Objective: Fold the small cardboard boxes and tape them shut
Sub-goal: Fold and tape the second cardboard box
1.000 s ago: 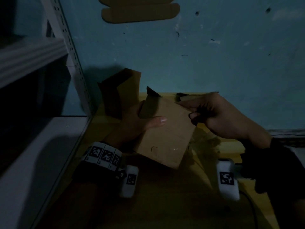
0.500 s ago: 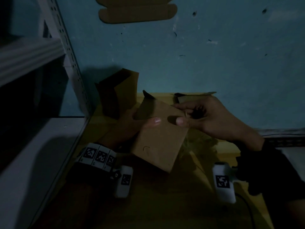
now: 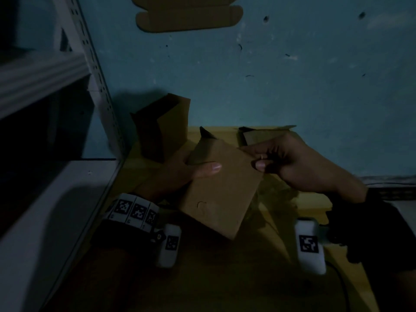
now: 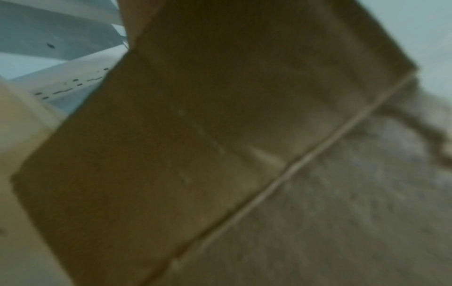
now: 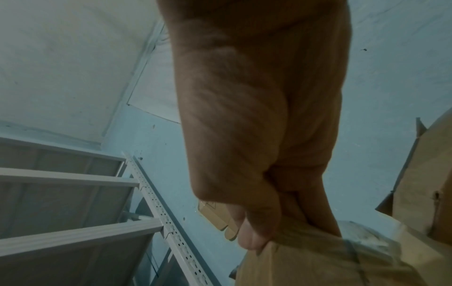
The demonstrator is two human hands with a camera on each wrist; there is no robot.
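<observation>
A small brown cardboard box [image 3: 221,190] is held tilted above the yellow table [image 3: 315,199] in the head view. My left hand [image 3: 180,170] grips its left side, thumb lying across the top face. My right hand [image 3: 292,163] pinches the box's upper right corner between thumb and curled fingers. The left wrist view is filled by blurred cardboard panels of the box [image 4: 220,135]. In the right wrist view, my right hand [image 5: 257,222] pinches the box [image 5: 318,261] at its edge. No tape is visible.
A half-folded box [image 3: 164,124] stands behind my left hand. Another open box [image 3: 265,132] sits behind my right hand. A flat box blank [image 3: 189,14] lies at the top. A white metal shelf rack [image 3: 90,64] stands at the left.
My right thumb has come forward onto the box's upper right corner, closing a pinch there. The box and both hands have shifted slightly left and down.
</observation>
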